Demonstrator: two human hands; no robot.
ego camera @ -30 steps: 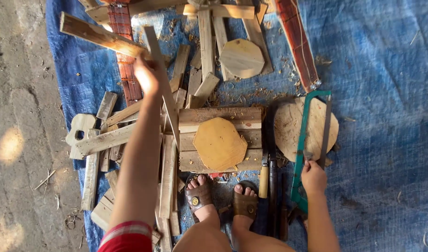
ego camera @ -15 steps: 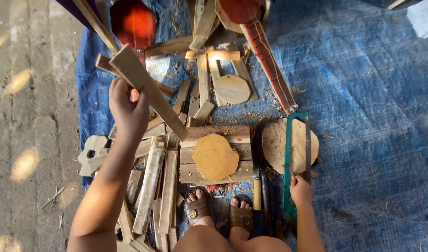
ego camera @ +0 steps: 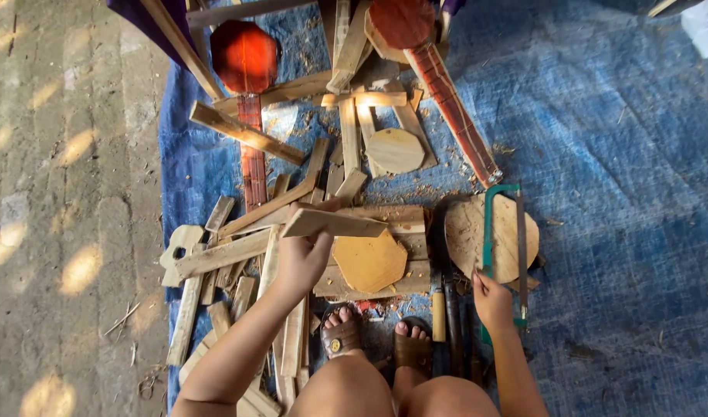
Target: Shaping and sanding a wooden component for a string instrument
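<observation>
At the left edge of the blue tarp [ego camera: 616, 139] lies a pile of wooden slats [ego camera: 215, 262], beside bare concrete floor [ego camera: 60, 193]. The left hand [ego camera: 301, 259] grips a short wooden slat [ego camera: 335, 224] above the octagonal wooden piece [ego camera: 369, 261]. The right hand [ego camera: 491, 301] is closed around the green hacksaw [ego camera: 502, 247], which lies over a round wooden disc [ego camera: 466, 235]; the tarp to the right is open.

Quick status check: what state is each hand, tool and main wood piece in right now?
Left hand: gripping a short wooden slat, lifted over the pile.
Right hand: closed on the green hacksaw handle.
Hacksaw: lying flat across a round wooden disc.
Octagonal wooden piece: resting flat on a wooden block.
Blue tarp: spread out, littered with sawdust.
</observation>
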